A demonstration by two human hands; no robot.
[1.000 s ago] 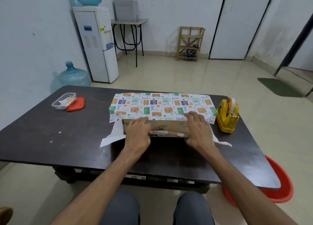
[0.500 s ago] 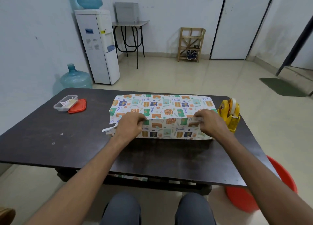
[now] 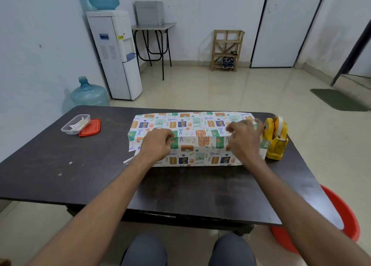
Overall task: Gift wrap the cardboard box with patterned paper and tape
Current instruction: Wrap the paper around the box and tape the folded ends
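1. On the dark rectangular bench (image 3: 60, 145), mid-far side: long box under white patterned wrapping paper (image 3: 192, 145), long axis running left to right.
2. Left hand (image 3: 155, 145) pinches the paper's upper fold near the left end.
3. Right hand (image 3: 242, 137) pinches the same fold near the right end.
4. Yellow plastic tape dispenser (image 3: 275, 140) stands just beside the right end.

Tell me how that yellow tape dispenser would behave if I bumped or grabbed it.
The tape dispenser looks chunky and wide-based, so it probably slides rather than tips. Its hard plastic body seems rigid. The tape roll on top might spin.
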